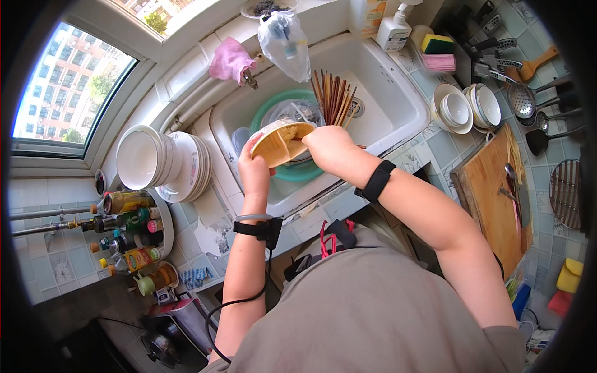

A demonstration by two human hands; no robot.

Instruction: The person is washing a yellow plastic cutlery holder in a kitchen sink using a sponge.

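My left hand point(254, 170) grips the left side of a yellow divided bowl point(276, 148), which is tilted so its inside shows. Pale leftovers lie in its right compartment. At the bowl's right rim, my right hand point(329, 145) is closed around what looks like brown chopsticks; a dark tip reaches into the bowl and an end sticks out behind the hand. Below the bowl, a green basin point(298, 175) stands in the white sink point(387, 88), with a clear plastic bag or cover point(294, 112) in it. A bundle of brown chopsticks point(333, 95) leans beside the basin.
Stacked white bowls point(140, 158) and plates point(186, 168) stand left of the sink. A pink cloth point(231, 60) covers the faucet; a plastic bag point(284, 44) hangs near it. To the right are small bowls point(454, 109), a cutting board point(487, 196) and hanging utensils point(522, 100).
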